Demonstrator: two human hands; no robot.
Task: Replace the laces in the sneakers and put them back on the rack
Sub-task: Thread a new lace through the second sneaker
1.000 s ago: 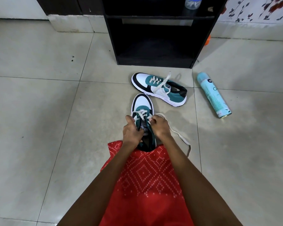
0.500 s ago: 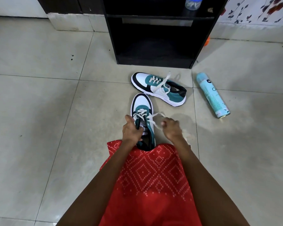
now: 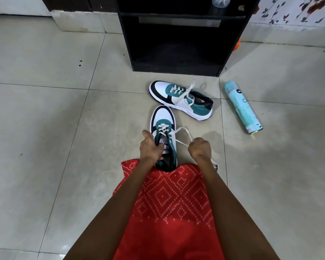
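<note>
A white, teal and black sneaker stands on the floor in front of me, toe pointing away, its heel hidden by my red patterned garment. My left hand grips its tongue and left side. My right hand is closed on the white lace, which runs in a loop from the eyelets out to the right. The second sneaker, laced in white, lies further away, angled to the right. The black rack stands behind it, its lower shelf dark.
A light-blue spray can lies on the tiles right of the sneakers. A clear bottle stands on the rack's upper shelf. Something orange shows behind the rack's right side. Grey floor tiles spread to the left and right.
My right hand has drawn away from the sneaker to the right, pulling the lace out through the eyelets into a longer loop. My left hand has stayed on the sneaker.
</note>
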